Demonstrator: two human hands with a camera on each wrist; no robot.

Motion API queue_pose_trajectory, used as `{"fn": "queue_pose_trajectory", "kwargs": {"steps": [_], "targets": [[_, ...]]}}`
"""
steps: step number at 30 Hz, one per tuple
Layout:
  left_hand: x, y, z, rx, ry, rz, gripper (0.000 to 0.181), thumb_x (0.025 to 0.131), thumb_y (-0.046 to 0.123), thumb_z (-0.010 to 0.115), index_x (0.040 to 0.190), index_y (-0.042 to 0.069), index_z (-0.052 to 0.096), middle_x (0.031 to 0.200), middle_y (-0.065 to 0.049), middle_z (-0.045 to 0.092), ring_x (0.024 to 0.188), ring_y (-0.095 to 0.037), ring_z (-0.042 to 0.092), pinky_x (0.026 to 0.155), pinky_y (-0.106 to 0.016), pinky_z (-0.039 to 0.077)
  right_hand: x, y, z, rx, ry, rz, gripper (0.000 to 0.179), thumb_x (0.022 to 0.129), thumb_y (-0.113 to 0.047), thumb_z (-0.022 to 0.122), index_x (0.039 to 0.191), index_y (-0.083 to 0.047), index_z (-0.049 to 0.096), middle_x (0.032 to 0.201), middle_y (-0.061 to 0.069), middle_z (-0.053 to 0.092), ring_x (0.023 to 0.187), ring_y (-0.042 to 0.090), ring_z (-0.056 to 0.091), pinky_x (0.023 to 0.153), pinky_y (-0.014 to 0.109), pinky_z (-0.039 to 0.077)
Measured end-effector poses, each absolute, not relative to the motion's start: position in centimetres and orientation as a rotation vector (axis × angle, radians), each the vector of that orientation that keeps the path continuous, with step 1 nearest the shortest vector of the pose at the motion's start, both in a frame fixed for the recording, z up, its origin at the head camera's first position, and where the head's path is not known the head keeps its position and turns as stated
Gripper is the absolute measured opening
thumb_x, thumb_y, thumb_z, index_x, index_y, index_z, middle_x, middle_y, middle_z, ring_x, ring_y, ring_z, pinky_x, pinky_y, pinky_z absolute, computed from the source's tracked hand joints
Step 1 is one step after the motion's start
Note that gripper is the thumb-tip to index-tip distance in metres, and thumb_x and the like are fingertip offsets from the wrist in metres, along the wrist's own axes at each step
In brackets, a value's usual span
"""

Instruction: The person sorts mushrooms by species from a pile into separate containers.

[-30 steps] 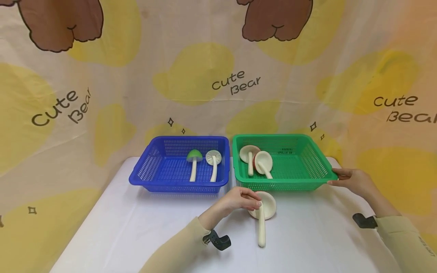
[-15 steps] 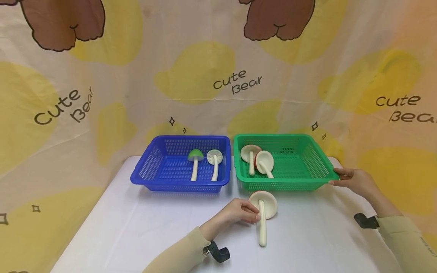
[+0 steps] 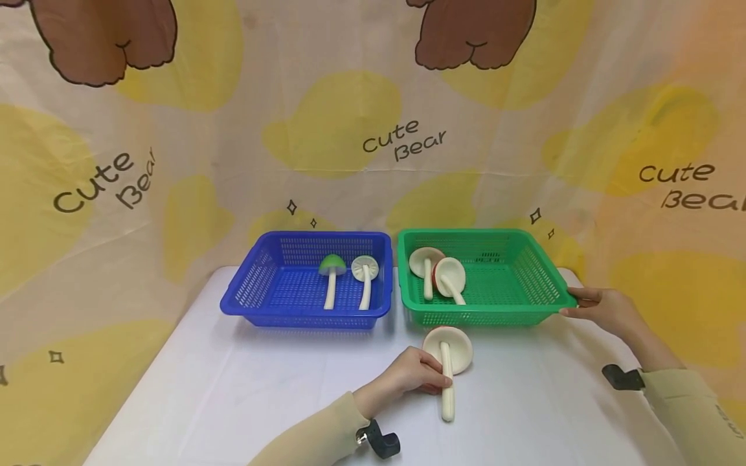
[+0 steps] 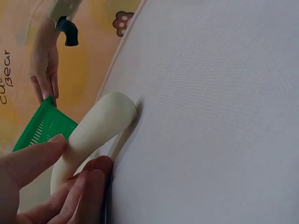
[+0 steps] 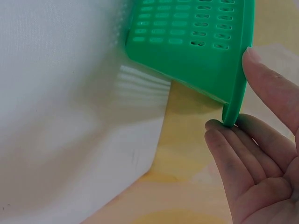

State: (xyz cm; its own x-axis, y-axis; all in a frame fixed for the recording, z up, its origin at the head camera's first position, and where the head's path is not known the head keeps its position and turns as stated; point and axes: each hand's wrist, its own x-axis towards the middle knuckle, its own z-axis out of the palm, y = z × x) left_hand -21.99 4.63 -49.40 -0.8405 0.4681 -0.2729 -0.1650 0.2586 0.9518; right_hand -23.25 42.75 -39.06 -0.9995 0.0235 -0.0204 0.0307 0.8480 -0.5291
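A toy mushroom [image 3: 461,350] with a pale cap underside and a cream stem lies on the table in front of the green basket [image 3: 486,317]. My left hand [image 3: 415,373] pinches its stem from the left, thumb on one side and fingers on the other; the left wrist view shows the thick stem [image 4: 100,123] close up between them. At the basket's right end, my right hand [image 3: 606,312] holds the rim. Seen from the right wrist, the thumb lies on the rim's upper side and the fingertips [image 5: 215,126] curl under its edge.
Inside the green basket lie two red-capped toy mushrooms [image 3: 451,277]. A blue basket [image 3: 309,320] stands close on its left, with a green-capped mushroom [image 3: 332,265] and another pale one [image 3: 364,268] in it. A printed cloth [image 3: 326,129] hangs behind the white table [image 3: 262,388].
My left hand has moved from near the mushroom's cap down along the stem and now pinches it. The right hand has stayed on the basket rim.
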Motion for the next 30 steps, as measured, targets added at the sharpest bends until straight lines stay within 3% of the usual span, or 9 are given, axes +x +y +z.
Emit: {"fn": "queue_pose_trajectory", "kwargs": {"steps": [13,25,30], "targets": [[-22.0,4.6,-49.0,0.260,1.993,1.622,0.014,0.072,0.002,0.079,0.082,0.001,0.070,0.070,-0.004,0.070,0.060,-0.012,0.067,0.059,-0.029,0.060,-23.4,42.9,-39.1,0.042,3.000,-0.870,0.079,0.082,-0.047,0.070,0.135,0.006,0.046,0.119,0.030,0.060,0.114,0.053,0.048,0.084,0.061,0.048],[-21.6,4.7,-48.0,0.329,1.895,1.682,0.015,0.073,-0.004,0.075,0.087,-0.005,0.069,0.076,-0.015,0.072,0.062,-0.016,0.068,0.064,-0.034,0.061,-23.3,42.8,-39.2,0.039,2.979,-0.914,0.080,0.082,-0.046,0.071,0.134,0.008,0.046,0.119,0.029,0.061,0.113,0.050,0.051,0.085,0.060,0.049],[-21.4,4.9,-47.2,0.390,1.898,1.662,0.016,0.073,-0.003,0.076,0.088,-0.003,0.071,0.078,-0.015,0.073,0.063,-0.015,0.069,0.063,-0.031,0.060,-23.3,42.8,-39.1,0.043,2.976,-0.900,0.080,0.081,-0.047,0.070,0.135,0.008,0.045,0.118,0.030,0.061,0.113,0.051,0.050,0.084,0.061,0.048]]}}
